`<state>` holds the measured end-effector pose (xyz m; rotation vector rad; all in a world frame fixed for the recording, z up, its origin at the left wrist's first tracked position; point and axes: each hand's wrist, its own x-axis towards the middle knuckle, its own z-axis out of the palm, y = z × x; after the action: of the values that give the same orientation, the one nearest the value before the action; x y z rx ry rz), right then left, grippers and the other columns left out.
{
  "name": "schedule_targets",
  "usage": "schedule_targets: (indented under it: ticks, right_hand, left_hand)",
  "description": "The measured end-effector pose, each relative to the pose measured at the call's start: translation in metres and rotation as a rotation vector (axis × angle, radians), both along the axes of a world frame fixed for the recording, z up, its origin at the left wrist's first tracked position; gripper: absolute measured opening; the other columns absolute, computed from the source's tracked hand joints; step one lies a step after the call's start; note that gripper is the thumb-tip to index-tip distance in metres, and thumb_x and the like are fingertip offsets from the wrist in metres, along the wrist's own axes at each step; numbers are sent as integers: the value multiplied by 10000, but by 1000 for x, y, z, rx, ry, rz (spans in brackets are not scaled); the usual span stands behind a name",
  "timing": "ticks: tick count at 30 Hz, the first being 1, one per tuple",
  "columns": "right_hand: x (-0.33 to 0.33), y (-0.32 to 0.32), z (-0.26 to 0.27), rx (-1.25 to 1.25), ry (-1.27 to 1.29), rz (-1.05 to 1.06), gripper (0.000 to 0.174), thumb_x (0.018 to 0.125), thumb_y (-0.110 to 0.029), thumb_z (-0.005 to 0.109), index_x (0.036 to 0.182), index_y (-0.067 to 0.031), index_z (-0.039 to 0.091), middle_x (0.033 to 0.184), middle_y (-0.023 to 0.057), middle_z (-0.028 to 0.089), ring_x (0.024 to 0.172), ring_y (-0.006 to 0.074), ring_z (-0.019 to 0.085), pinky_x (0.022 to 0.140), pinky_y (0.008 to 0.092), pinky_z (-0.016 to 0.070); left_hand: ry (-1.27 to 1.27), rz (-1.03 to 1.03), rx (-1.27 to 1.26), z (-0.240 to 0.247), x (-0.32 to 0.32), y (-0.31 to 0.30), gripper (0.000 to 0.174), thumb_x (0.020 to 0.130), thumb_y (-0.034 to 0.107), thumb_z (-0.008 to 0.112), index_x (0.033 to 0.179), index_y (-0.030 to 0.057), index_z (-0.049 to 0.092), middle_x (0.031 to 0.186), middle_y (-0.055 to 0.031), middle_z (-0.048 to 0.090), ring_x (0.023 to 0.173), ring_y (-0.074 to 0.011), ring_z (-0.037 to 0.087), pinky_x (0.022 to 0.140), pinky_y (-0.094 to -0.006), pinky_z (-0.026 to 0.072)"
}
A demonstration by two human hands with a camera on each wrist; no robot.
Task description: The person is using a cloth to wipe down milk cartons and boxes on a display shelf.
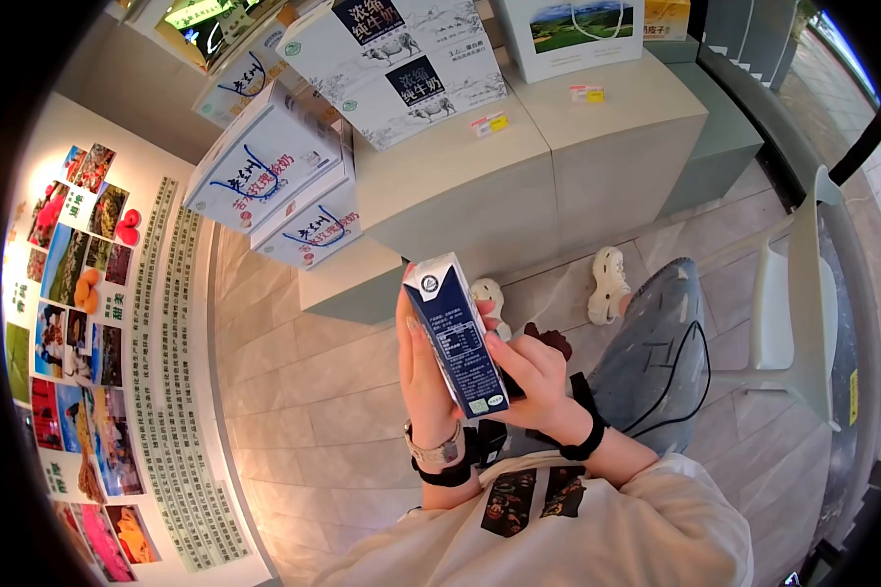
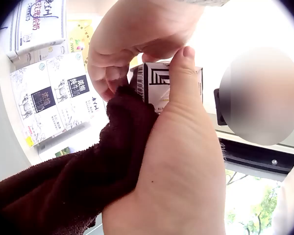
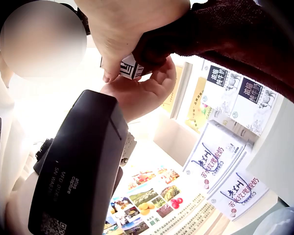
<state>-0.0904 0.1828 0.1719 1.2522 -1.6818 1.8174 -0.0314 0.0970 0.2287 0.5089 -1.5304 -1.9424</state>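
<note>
In the head view, a dark blue and white carton [image 1: 460,342] stands tilted between both hands, its printed side panel facing up to the camera. My left hand [image 1: 426,377] grips its left side, and in the left wrist view the left thumb [image 2: 183,83] lies along the carton's end [image 2: 159,88]. The right hand [image 1: 538,382] touches the carton's right side with its fingertips. Curled right-hand fingers also hold a dark brown cloth [image 2: 122,147], which hangs down beside the carton. That cloth [image 3: 186,36] comes out from the right hand [image 3: 132,29] in the right wrist view.
Milk cartons in large boxes [image 1: 401,73] and gift boxes [image 1: 269,171] stand on a pale display counter [image 1: 460,186] ahead. A pale chair [image 1: 803,293] is at the right, a picture wall [image 1: 98,323] at the left. Tiled floor [image 1: 313,430] lies below.
</note>
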Motion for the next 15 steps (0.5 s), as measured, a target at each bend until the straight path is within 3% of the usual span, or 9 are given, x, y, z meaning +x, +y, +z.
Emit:
schedule_targets:
  ticks: [3, 4, 7, 8, 15]
  right_hand:
    - [0, -1, -2, 5, -18, -3, 656, 586, -260, 803, 1175, -59, 598, 681, 19, 488, 547, 157, 509, 484, 270, 420]
    - [1, 0, 0, 10, -29, -4, 640, 571, -159, 781, 1176, -63, 598, 687, 21, 498, 547, 160, 512, 489, 272, 423]
    - [1, 1, -4, 35, -8, -7, 649, 547, -90, 742, 1178, -63, 597, 692, 20, 503, 546, 164, 512, 486, 272, 425]
    - [1, 1, -5, 29, -5, -10, 655, 539, -79, 733, 1179, -62, 597, 692, 20, 504, 548, 165, 513, 485, 271, 425]
    - [1, -4, -5, 7, -10, -21, 654, 539, -78, 735, 1178, -57, 593, 700, 21, 510, 557, 167, 520, 481, 270, 428]
  left_hand:
    - [119, -46, 21, -5, -4, 3, 598, 967, 498, 273, 1357, 48, 319, 1102, -245, 574, 901, -272, 605, 803, -368, 499]
    - [194, -181, 102, -10, 1, -5, 635, 956, 480, 355, 1421, 69, 224, 1159, -221, 546, 1023, -325, 588, 876, -431, 491]
    - [194, -202, 61, -12, 1, -6, 693, 918, 485, 434, 1419, 58, 218, 1207, -228, 517, 1047, -323, 576, 879, -432, 491]
    - [163, -190, 81, -8, 2, -4, 744, 867, 430, 527, 1421, 50, 207, 1237, -237, 495, 1067, -326, 566, 887, -426, 488]
    - [104, -186, 34, -2, 5, -6, 807, 810, 318, 606, 1437, 51, 175, 1226, -247, 500, 1064, -325, 567, 898, -416, 482]
